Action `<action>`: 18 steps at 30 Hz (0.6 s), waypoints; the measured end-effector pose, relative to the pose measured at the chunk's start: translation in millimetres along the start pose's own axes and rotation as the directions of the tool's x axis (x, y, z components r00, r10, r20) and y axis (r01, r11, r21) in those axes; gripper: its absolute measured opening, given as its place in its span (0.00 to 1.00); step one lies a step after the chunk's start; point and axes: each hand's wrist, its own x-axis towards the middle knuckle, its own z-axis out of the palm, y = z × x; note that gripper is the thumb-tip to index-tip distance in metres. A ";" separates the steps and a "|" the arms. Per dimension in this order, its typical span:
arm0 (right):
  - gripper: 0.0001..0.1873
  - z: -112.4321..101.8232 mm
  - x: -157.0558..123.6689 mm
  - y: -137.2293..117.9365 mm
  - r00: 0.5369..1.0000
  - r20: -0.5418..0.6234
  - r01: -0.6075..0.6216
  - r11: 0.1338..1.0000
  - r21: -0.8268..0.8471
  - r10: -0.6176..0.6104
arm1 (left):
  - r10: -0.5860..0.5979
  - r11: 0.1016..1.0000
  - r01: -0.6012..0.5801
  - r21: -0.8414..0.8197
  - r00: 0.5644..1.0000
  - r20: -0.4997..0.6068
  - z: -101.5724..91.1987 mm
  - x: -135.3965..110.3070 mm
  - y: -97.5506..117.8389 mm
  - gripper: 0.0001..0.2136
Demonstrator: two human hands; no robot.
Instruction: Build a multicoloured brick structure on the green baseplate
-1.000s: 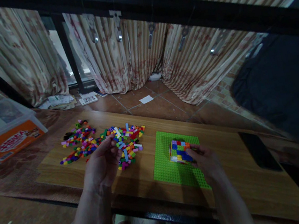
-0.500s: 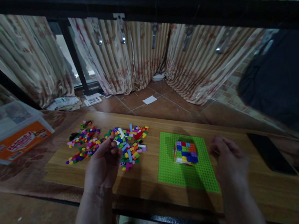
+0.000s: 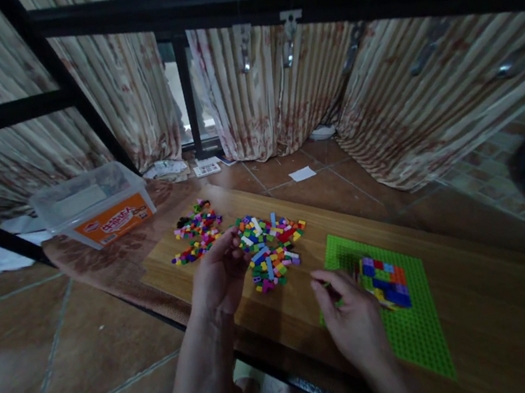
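My left hand [image 3: 222, 271] hovers with curled fingers just left of a heap of small coloured toy bricks [image 3: 272, 249]. Whatever its fingers hold, if anything, is too small or hidden to make out. My right hand [image 3: 351, 313] is over the left edge of a green studded baseplate [image 3: 422, 337]. Its thumb and forefinger are slightly apart, and no brick shows between them. On the baseplate stands a block built of multicoloured bricks [image 3: 387, 283], partly covered by the right hand. Another group of bricks [image 3: 197, 228] lies farther left.
A clear plastic tub [image 3: 91, 203] with an orange label stands on a brown cloth at the left. The wooden tabletop [image 3: 473, 295] runs toward the right. Beyond it are a tiled floor with papers [image 3: 302, 174], striped curtains [image 3: 256, 103] and a black metal bar [image 3: 208, 3].
My right hand has moved left, from the baseplate's right side to its left edge near the brick heap. The left hand stays beside the heap. The camera has turned left.
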 end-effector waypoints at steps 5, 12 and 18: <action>0.13 17.0 7.1 7.0 0.995 0.072 -0.068 0.993 -0.098 0.075 | -0.009 1.000 0.008 -0.017 1.000 -0.010 0.4 -0.2 2.5 0.06; 0.14 27.9 8.7 4.7 0.987 0.128 -0.079 0.991 -0.111 0.093 | 0.027 0.999 -0.028 -0.025 0.999 -0.027 -7.6 2.4 12.0 0.06; 0.12 36.3 8.1 0.1 0.986 0.152 -0.055 0.997 -0.050 0.062 | 0.024 0.998 -0.026 -0.049 0.999 -0.044 -11.1 3.2 17.1 0.05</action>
